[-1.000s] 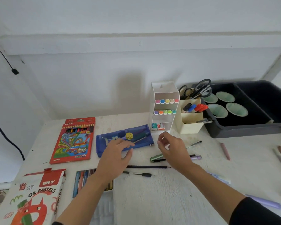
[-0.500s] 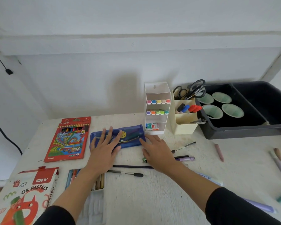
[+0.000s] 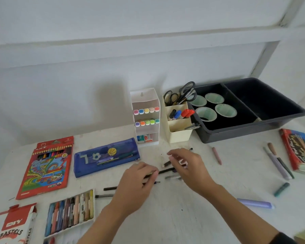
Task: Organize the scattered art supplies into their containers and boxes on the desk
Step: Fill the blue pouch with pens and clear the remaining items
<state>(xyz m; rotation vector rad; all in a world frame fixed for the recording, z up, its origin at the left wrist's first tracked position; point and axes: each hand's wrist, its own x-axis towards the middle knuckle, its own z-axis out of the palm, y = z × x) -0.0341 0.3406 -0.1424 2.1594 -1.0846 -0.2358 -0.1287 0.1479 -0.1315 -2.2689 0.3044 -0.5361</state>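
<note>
At 8 o'clock my pastel tray (image 3: 70, 213) sits on the surface (image 3: 165, 217). My left hand (image 3: 136, 185) pinches a black pen (image 3: 165, 171). My right hand (image 3: 188, 169) curls over a grey pen (image 3: 173, 177), too blurred to tell its grip. The blue pencil case (image 3: 106, 157) lies at 11 o'clock and the cream pen holder (image 3: 180, 127) at 1 o'clock.

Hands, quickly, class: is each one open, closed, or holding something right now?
Left hand: pinches a black pen.
Right hand: blurred, fingers partly curled; cannot tell.
</note>
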